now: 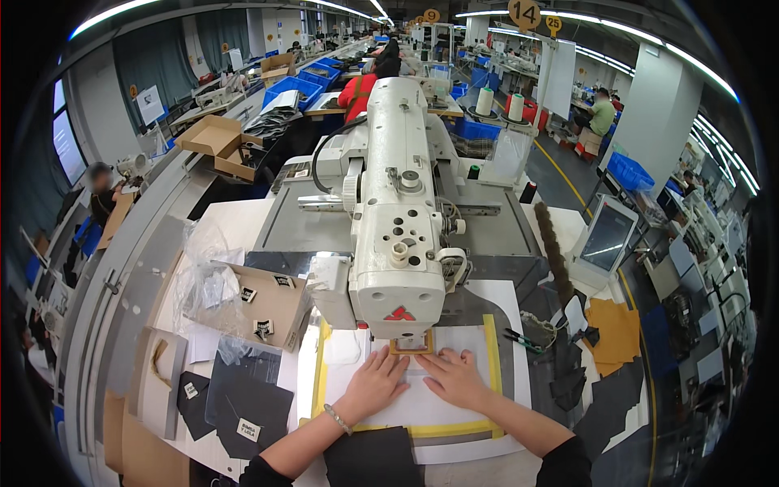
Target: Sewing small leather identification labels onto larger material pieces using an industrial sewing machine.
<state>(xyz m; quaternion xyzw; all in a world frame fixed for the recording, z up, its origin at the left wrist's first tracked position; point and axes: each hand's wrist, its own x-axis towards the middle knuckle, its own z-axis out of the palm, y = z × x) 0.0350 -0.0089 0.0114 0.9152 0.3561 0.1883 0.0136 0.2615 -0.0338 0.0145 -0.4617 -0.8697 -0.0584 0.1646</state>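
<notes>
Both my hands rest on a white sheet [454, 411] edged with yellow tape, under the head of a large white sewing machine [398, 280]. My left hand [375, 385] lies with its fingers stretched forward, a beaded bracelet on the wrist. Across from it my right hand [454, 378] is spread, fingers angled inward. Fingertips of both hands come close to a small brown rectangular frame [430, 342] below the machine head; whether they touch it I cannot tell. Neither hand appears to hold anything. Nearest me, a black fabric piece [369, 461] overlaps the sheet's front edge.
Left, a cardboard box [280, 312] holds several small labels, beside black fabric pieces [260, 402] with labels on them. To the right lie green-handled snips [523, 341], mustard-coloured pieces [613, 329] and more black fabric [613, 406]. A control screen [607, 233] stands behind them.
</notes>
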